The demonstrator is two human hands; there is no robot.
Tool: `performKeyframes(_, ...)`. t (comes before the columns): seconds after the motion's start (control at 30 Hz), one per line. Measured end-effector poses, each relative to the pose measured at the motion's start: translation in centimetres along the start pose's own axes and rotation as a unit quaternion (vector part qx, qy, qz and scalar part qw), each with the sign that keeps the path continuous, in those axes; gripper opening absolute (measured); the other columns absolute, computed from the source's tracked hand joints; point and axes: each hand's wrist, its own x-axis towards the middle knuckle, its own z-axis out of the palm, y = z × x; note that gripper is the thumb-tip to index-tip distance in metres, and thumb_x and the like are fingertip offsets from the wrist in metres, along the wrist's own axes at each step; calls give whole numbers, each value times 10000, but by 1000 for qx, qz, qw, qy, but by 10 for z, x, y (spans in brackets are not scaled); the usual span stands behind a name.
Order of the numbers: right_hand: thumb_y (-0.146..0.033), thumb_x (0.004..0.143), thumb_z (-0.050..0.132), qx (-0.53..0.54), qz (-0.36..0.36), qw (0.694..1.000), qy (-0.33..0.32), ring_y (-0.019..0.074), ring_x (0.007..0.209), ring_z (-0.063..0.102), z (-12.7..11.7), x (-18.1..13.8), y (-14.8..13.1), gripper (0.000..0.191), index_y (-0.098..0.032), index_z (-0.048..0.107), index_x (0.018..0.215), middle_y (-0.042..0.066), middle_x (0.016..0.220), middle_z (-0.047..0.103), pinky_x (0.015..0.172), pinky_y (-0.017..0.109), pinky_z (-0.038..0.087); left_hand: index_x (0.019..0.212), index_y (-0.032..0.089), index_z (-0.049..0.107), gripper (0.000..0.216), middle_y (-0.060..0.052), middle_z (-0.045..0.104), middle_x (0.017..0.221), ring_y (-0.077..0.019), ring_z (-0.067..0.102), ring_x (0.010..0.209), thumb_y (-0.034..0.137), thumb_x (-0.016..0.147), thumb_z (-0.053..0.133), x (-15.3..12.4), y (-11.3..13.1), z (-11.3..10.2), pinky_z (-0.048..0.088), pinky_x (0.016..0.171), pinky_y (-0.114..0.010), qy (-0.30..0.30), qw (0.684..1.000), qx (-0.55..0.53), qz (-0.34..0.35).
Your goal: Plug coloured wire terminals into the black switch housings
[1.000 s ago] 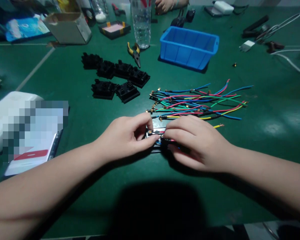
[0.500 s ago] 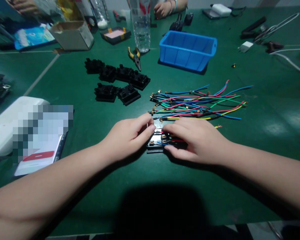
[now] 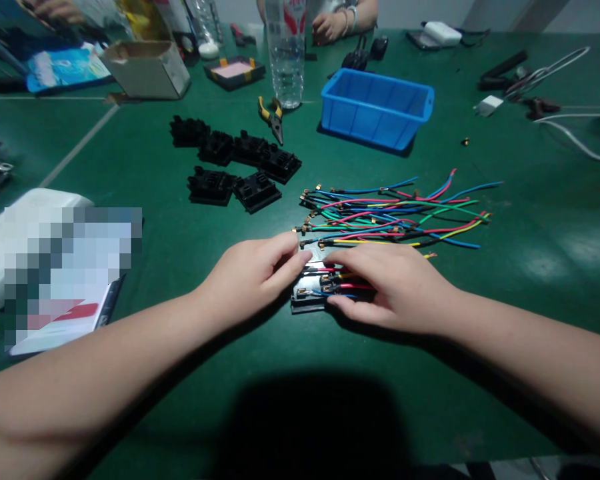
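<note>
A black plastic socket housing point(image 3: 307, 300) lies flat on the green table point(image 3: 280, 413) in front of me, with several short coloured wires with brass terminals laid across it. My left hand point(image 3: 253, 273) rests against its left side, fingers closed together and touching its top edge. My right hand point(image 3: 390, 283) covers its right side, fingers curled over the red and blue wires point(image 3: 345, 287) on it. Just behind both hands lies a loose bundle of coloured wires point(image 3: 390, 213).
Several more black housings point(image 3: 235, 163) sit at mid left. Behind them are yellow-handled pliers point(image 3: 273, 117), a clear water bottle point(image 3: 286, 53), a blue plastic bin point(image 3: 377, 110) and a cardboard box point(image 3: 147, 67). A white case point(image 3: 10, 233) lies at left. Another person's hand point(image 3: 330, 23) works at the far edge.
My left fingers have straightened from a pinch on a terminal to lie along the housing's top. My right hand has slid slightly right, uncovering more of the housing and its wires.
</note>
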Motion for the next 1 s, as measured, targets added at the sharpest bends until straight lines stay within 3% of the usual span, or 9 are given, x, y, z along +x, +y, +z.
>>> performKeyframes(0.27, -393, 895, 571, 11, -21, 1000, 7, 193, 741, 632, 0, -1, 2, 346, -145, 642, 1125, 50, 856, 708, 646, 297, 422, 644, 188, 392, 363, 59, 369, 551, -95, 368, 517, 412, 926, 441, 1, 1, -2, 223, 514, -241, -7, 1000, -6, -24)
performKeyframes(0.5, -404, 865, 604, 8, -29, 1000, 10, 170, 718, 618, -1, 0, 4, 372, -147, 632, 1132, 34, 863, 706, 638, 282, 406, 638, 183, 402, 351, 61, 369, 547, -86, 377, 513, 377, 929, 437, 0, -2, 0, 240, 518, -230, 18, 1000, -9, 7)
performKeyframes(1.0, -385, 833, 622, 7, -45, 999, 22, 152, 667, 584, -1, 0, 10, 362, -154, 643, 1112, 19, 774, 672, 604, 268, 392, 606, 175, 411, 360, 49, 384, 549, -88, 386, 523, 368, 906, 455, -2, -3, 0, 229, 532, -245, 44, 999, 10, -2)
